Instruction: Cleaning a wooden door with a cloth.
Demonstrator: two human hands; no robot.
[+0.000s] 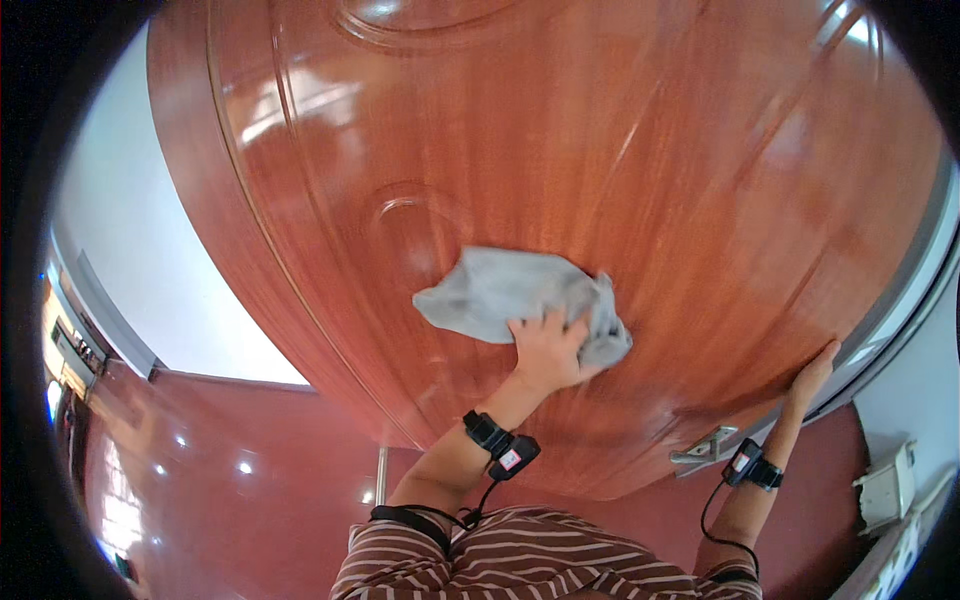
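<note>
A glossy reddish-brown wooden door (555,172) with moulded panels fills most of the view. My left hand (551,346) presses a grey cloth (502,289) flat against the door's face, its fingers in the folds; part of the cloth is bunched to the right of the hand, and it looks slightly blurred. At the right, my right hand (814,375) holds the door's free edge, with some of its fingers hidden. Below and left of that hand, a metal lever handle (705,448) sticks out from the door.
A white wall (172,270) stands left of the door, above a shiny red floor (247,510). At the lower right is a white cabinet-like object (889,487). Black devices with cables are strapped to both wrists. The door frame (892,322) curves along the right side.
</note>
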